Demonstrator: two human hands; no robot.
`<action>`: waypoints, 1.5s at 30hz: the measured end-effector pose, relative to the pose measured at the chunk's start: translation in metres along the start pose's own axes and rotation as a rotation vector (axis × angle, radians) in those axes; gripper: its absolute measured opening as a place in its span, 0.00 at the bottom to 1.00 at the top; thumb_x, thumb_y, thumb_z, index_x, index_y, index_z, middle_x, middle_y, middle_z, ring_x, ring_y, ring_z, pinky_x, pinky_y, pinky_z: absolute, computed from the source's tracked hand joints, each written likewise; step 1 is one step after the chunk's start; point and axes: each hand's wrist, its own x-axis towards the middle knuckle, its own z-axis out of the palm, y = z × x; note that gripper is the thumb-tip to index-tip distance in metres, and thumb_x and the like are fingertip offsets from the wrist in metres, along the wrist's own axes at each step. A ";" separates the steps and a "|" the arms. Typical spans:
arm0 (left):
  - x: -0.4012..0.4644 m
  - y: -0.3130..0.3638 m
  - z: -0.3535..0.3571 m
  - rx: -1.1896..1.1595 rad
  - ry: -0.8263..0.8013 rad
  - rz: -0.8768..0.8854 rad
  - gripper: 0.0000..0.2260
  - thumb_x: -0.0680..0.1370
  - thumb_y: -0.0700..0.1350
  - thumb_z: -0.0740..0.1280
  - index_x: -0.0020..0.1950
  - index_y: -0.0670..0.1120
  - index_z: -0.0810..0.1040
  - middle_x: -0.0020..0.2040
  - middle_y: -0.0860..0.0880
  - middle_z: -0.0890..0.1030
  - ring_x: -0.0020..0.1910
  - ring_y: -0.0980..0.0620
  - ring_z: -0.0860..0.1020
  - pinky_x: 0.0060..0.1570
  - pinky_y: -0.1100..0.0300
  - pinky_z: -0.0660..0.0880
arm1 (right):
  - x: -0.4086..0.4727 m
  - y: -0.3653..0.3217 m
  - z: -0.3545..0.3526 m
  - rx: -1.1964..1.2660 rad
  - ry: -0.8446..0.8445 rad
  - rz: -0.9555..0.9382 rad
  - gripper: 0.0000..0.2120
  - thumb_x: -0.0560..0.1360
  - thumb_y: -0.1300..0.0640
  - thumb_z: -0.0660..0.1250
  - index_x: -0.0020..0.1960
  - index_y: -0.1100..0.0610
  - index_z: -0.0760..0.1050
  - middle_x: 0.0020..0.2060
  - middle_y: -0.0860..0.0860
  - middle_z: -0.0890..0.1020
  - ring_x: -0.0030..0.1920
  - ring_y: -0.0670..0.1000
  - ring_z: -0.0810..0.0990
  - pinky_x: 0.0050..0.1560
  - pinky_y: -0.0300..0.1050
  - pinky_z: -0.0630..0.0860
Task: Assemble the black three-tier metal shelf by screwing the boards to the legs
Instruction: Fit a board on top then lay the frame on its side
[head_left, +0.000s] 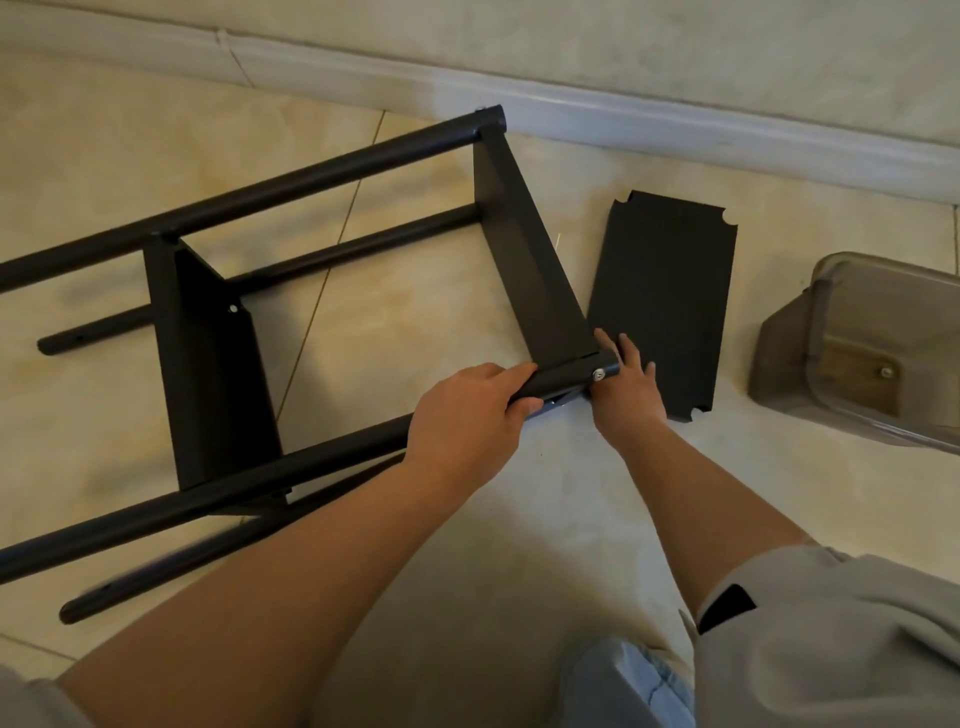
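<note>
Grey sleeves frame the bottom corners of the view, and two bare forearms reach forward from them to the black three-tier metal shelf frame (218, 364), which lies on its side on the beige tiled floor (415, 291). Four black round tube legs (291, 176) run leftward out of view, two of them raised and two resting on the tiles. Two flat black metal boards are already fixed between them: one near the leg ends on the right (524, 249) and one farther left (208, 364).

At the near right corner, the left hand (467, 415) grips the upper near leg, fingers (519, 374) and thumb curled round the tube just beside the right board. A silver screw head (599, 374) shows in the tube's end. The right hand (626, 384) is pressed against that same leg end, fingers spread loosely upward over the corner; whether it holds a small tool underneath cannot be told, since the tube hides the palm.

Just beside the frame, a third loose black rectangular board with notched corners (670, 291) lies flat on the floor, partly under the right hand. Farther right sits a smoky clear plastic container (841, 358) tipped on its side, with one small screw (884, 371) seen inside. A white skirting board (571, 111) runs along the wall behind.
</note>
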 end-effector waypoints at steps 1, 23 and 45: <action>0.000 0.000 0.000 -0.002 -0.001 0.001 0.18 0.81 0.54 0.56 0.72 0.55 0.66 0.55 0.53 0.77 0.49 0.52 0.75 0.47 0.59 0.73 | -0.002 0.003 -0.002 0.027 0.005 -0.002 0.30 0.79 0.63 0.60 0.76 0.48 0.53 0.77 0.48 0.42 0.76 0.56 0.39 0.74 0.59 0.49; -0.021 0.006 0.010 -0.053 -0.046 0.076 0.19 0.82 0.52 0.56 0.73 0.52 0.66 0.56 0.52 0.78 0.52 0.53 0.74 0.48 0.64 0.66 | 0.003 0.032 0.000 0.543 0.131 0.417 0.29 0.78 0.66 0.59 0.76 0.58 0.53 0.77 0.54 0.48 0.76 0.54 0.44 0.71 0.49 0.59; 0.003 0.046 0.022 -0.049 -0.076 0.085 0.18 0.81 0.51 0.58 0.71 0.51 0.69 0.55 0.49 0.78 0.50 0.49 0.76 0.47 0.60 0.71 | -0.074 0.086 -0.042 0.127 0.261 0.703 0.34 0.76 0.61 0.62 0.76 0.60 0.49 0.70 0.59 0.66 0.70 0.59 0.65 0.72 0.53 0.54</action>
